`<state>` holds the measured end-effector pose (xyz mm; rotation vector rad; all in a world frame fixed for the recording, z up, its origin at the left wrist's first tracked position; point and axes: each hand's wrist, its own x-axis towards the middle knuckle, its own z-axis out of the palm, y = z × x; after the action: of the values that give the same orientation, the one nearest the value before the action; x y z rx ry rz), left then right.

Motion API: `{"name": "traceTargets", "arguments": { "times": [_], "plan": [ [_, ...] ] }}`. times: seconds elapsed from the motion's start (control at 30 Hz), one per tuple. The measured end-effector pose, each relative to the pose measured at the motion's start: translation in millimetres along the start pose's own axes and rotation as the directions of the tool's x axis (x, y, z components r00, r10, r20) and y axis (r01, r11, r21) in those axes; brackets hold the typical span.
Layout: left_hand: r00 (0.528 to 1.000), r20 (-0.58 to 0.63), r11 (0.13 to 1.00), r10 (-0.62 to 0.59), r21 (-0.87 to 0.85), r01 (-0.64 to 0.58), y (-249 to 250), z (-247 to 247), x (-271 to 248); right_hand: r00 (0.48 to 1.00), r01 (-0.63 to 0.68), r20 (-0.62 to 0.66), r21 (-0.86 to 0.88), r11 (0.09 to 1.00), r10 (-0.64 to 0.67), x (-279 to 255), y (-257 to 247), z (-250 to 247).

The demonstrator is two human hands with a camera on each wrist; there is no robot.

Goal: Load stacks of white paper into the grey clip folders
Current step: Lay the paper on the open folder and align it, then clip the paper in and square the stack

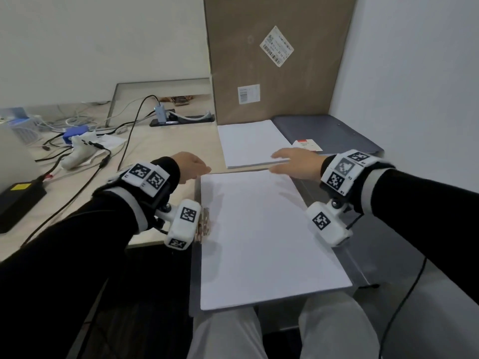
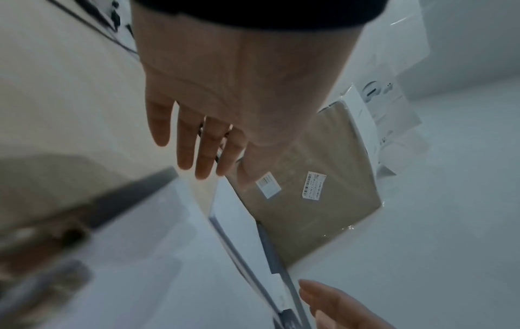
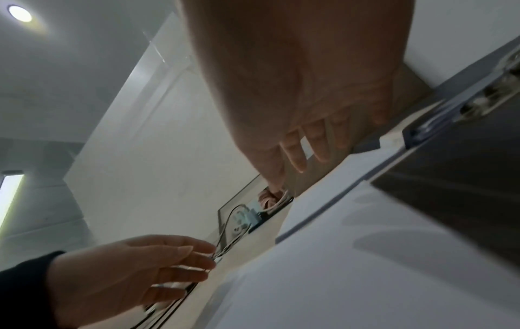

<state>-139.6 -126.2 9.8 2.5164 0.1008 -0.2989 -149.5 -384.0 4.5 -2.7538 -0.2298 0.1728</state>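
White paper stack [image 1: 261,239] lies flat in my open grey clip folder [image 1: 195,268] at desk's near edge, overhanging my lap. Second paper stack [image 1: 251,143] behind it; closed grey folder [image 1: 334,133] toward far right corner.

White walls [image 1: 77,42], beige desk [image 1: 166,141], probably a round ceiling light [image 3: 19,13].

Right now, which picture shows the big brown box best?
The head view. There the box stands nearly whole against the wall behind the paper stack, both labels showing. The left wrist view shows it tilted and smaller, its top hidden behind the left hand. The right wrist view shows only a blurred brown sliver of it.
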Motion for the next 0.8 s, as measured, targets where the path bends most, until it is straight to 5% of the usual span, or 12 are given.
{"name": "traceTargets", "arguments": {
  "times": [0.17, 0.47, 0.8],
  "plan": [
    [0.996, -0.036, 0.955, -0.079, -0.29, 0.065, 36, 18, 41, 0.99, -0.141, -0.028, 0.011, 0.99, 0.141, 37, 31, -20],
    [0.976, -0.026, 0.959, -0.214, -0.194, 0.205, 76, 50, 107, 0.982, -0.127, 0.112, -0.191, 0.973, 0.15, 105, 30, -3],
    [0.958, 0.098, 0.751, -0.27, -0.6, 0.273, 75, 38, 137, 0.945, -0.099, 0.261, -0.351, 0.931, 0.199, 124, 37, 8]
  ]
}}
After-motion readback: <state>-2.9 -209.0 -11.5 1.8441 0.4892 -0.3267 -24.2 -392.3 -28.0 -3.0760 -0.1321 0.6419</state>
